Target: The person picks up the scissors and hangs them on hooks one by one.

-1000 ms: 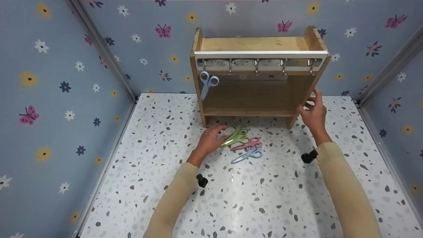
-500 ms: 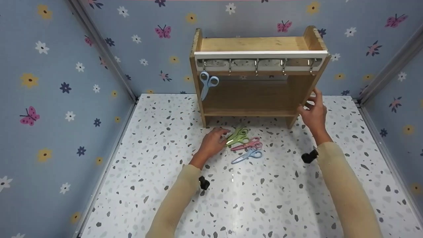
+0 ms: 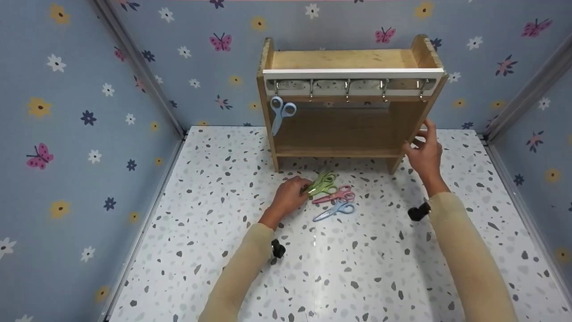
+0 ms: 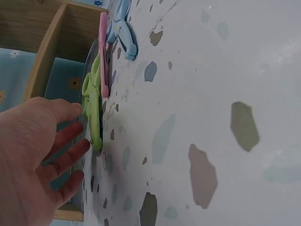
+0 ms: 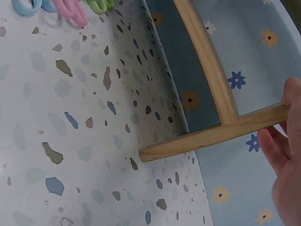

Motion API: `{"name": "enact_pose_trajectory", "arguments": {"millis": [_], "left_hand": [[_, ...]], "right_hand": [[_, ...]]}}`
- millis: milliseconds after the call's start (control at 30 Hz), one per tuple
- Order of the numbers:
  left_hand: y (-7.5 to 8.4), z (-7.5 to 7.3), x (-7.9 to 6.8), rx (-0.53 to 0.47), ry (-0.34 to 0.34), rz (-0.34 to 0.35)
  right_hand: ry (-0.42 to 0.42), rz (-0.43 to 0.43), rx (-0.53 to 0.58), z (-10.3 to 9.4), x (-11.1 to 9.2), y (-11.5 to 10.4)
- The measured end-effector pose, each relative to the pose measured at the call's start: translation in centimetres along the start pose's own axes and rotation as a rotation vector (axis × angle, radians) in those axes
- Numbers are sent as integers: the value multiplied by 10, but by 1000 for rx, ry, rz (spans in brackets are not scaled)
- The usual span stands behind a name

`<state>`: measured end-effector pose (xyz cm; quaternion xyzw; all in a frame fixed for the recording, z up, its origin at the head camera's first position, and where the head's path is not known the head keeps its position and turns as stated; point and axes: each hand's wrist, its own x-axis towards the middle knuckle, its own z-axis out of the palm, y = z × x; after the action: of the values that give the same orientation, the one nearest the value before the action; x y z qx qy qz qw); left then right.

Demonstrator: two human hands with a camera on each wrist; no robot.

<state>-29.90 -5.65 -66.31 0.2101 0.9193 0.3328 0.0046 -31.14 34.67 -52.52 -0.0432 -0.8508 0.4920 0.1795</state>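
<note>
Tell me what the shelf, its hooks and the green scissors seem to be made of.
Shelf: apparently wood, matt, with visible grain. Hooks: probably polished metal, given their silvery glints. Green scissors: likely smooth plastic, judging by the even colour; whether metal is inside, I cannot tell.

The left hand (image 3: 290, 195) lies at the green scissors (image 3: 322, 184) while the right hand (image 3: 425, 157) grips the wooden rack (image 3: 342, 134).

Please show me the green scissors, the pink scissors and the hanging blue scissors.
Green scissors (image 4: 95, 114): left wrist view, blades.
Pink scissors (image 3: 338, 195): head view, near the joint.
Hanging blue scissors (image 3: 279, 115): head view, near the joint.
</note>
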Motion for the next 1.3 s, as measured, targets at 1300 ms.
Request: {"name": "enact_pose_trajectory", "arguments": {"millis": [1300], "left_hand": [[24,-2,0,132,-49,-64]], "right_hand": [[16,-28,-8,0,-2,0]]}}
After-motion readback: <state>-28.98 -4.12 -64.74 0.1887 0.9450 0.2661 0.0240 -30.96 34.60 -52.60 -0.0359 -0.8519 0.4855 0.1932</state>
